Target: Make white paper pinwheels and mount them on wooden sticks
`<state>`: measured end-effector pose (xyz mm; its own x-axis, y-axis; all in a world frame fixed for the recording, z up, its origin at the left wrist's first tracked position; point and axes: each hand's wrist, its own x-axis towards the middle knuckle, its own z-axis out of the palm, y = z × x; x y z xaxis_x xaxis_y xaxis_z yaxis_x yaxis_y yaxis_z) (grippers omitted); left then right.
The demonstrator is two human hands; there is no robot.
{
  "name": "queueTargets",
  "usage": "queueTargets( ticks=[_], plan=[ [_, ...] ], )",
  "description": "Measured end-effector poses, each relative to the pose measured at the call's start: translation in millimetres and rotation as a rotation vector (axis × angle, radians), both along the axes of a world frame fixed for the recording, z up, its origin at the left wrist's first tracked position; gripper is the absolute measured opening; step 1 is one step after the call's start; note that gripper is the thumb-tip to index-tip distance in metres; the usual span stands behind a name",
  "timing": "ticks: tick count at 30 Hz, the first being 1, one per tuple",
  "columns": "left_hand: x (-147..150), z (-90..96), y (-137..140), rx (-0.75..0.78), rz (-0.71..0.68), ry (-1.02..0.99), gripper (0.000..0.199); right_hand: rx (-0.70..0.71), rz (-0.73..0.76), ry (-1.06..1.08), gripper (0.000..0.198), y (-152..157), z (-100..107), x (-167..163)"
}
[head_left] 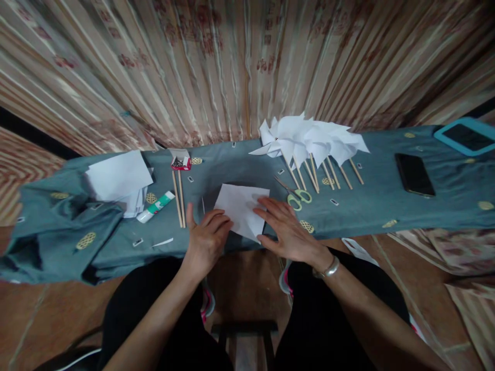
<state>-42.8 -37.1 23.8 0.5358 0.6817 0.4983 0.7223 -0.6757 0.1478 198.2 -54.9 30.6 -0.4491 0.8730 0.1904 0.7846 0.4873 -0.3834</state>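
Note:
A white sheet of paper [243, 206] lies in front of me on the cloth-covered table. My left hand [207, 239] rests at its lower left edge, fingers bent onto the paper and thumb sticking out away from them. On the right side of the sheet, my right hand [286, 229] lies with fingers spread, the tips touching the paper. Green-handled scissors [297, 198] lie just beyond my right hand. Two wooden sticks [179, 201] are side by side to the left of the sheet.
White paper pinwheels [309, 136] on sticks lie overlapping at the back. At left are a paper stack [119, 178], a glue stick [155, 207] and an open small red box [181, 161] of pins. A dark phone [414, 174] and a blue-framed tablet [467, 136] lie at right.

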Motion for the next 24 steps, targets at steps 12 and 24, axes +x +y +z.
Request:
queueTargets(
  ticks=[12,24],
  plan=[
    [-13.4,-23.3,3.9,-0.055,-0.006,0.077,0.03,0.265,0.082,-0.185,0.035,18.2,-19.9,-11.0],
    [-19.1,-27.1,-10.7,-0.341,-0.079,-0.23,0.021,-0.204,-0.015,0.338,0.02,1.6,-11.6,15.7]
  ],
)
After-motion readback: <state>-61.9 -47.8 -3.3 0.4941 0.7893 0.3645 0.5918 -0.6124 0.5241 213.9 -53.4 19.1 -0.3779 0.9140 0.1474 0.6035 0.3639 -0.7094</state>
